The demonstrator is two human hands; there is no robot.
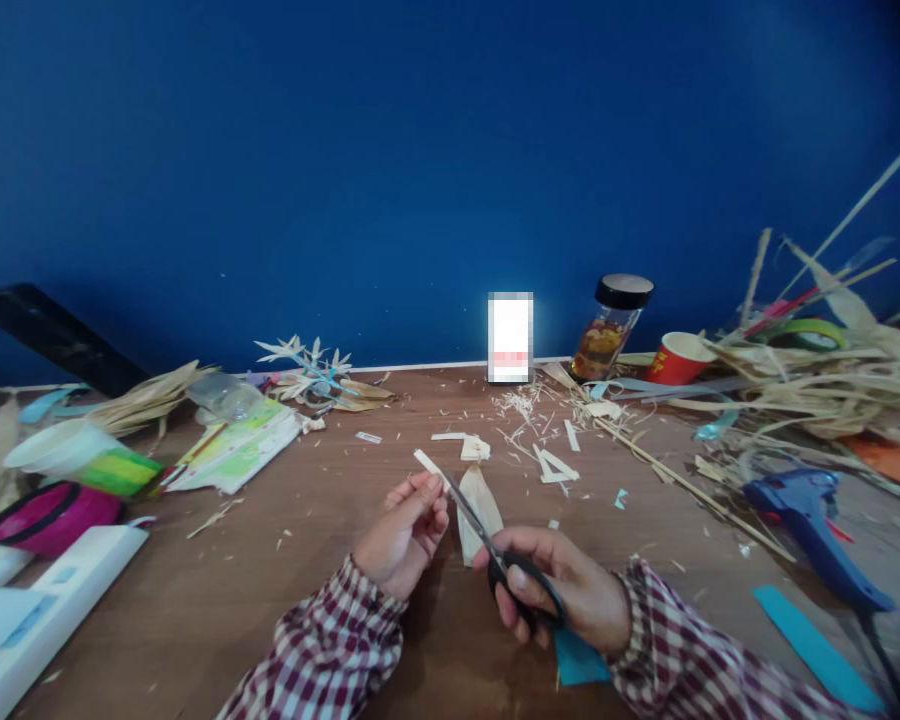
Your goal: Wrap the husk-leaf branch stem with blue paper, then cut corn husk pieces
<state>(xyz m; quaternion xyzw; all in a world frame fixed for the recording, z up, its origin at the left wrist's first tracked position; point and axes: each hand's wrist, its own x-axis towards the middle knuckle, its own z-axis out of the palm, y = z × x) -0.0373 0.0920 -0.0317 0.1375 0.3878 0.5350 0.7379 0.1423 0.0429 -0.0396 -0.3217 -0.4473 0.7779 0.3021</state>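
Between thumb and fingers, my left hand (pixel 406 527) pinches a narrow pale strip (pixel 427 462), its free end sticking out up and to the left. My right hand (pixel 559 580) has its fingers through the black handles of a pair of scissors (pixel 478 520). The blades point up and left, with their tips close by the strip at my left fingertips; whether they touch it I cannot tell. Behind the blades a dry corn husk piece (pixel 482 497) lies on the table. Under my right wrist is a piece of blue material (pixel 579 660).
Pale scraps (pixel 557 464) litter the brown table (pixel 345 620). To the right are a blue glue gun (pixel 814 530), a red paper cup (pixel 679 358), a lidded jar (pixel 611 325) and heaped husks (pixel 817 385). A white power strip (pixel 60 610) and a magenta container (pixel 56 518) stand left.
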